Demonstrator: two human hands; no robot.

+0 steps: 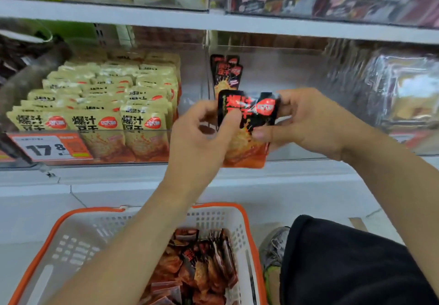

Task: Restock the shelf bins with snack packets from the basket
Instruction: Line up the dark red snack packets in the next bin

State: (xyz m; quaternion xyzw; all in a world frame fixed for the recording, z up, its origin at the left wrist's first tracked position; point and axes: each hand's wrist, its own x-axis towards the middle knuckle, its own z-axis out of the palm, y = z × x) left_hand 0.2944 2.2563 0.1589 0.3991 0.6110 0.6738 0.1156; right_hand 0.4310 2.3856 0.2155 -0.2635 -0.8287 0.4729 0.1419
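Observation:
Both my hands hold a small stack of black-and-orange snack packets (247, 124) in front of the middle clear shelf bin (273, 67). My left hand (202, 136) grips the stack's left edge, thumb on the front. My right hand (308, 121) pinches its right side. Two matching black packets (226, 71) stand at the bin's left wall; the rest of that bin looks bare. Below, the white basket with an orange rim (78, 235) holds several more dark red packets (202, 271).
The bin to the left is full of yellow snack packets (107, 100), with an orange price tag (50, 147) on its front. A bin of clear-wrapped goods (403, 90) sits right. White shelf ledge (118, 176) runs below. A black-clothed knee (344, 264) and a shoe (273, 250) are beside the basket.

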